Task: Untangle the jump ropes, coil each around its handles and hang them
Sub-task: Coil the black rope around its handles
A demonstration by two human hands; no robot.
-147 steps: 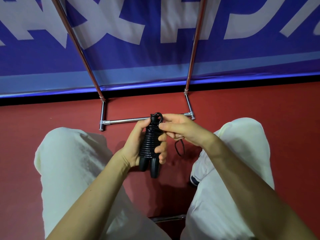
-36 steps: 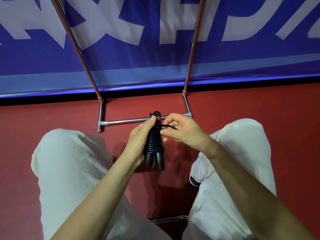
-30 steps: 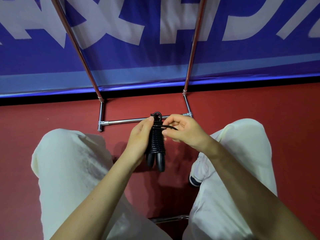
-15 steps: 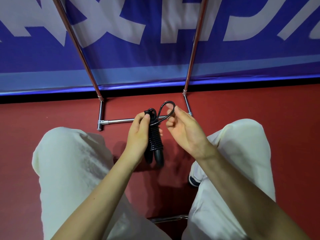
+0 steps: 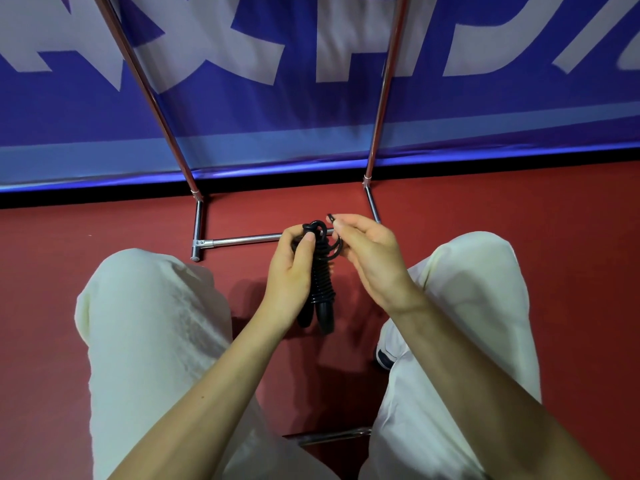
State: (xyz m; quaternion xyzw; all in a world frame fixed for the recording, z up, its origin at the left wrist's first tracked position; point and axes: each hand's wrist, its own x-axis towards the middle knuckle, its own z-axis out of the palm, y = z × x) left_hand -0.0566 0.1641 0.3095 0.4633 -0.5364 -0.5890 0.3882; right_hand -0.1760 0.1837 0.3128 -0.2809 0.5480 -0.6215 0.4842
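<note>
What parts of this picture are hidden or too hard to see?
Head view only:
- Top of the metal rack: its poles run off the upper edge, so no hanging bar shows.
- Jump rope: the left hand covers one side of the coil.
- Rope end: pinched in the right hand; its fingers hide how it is tucked.
- Banner: letters cut off, unreadable.
- Shoe: mostly under the trouser leg.
</note>
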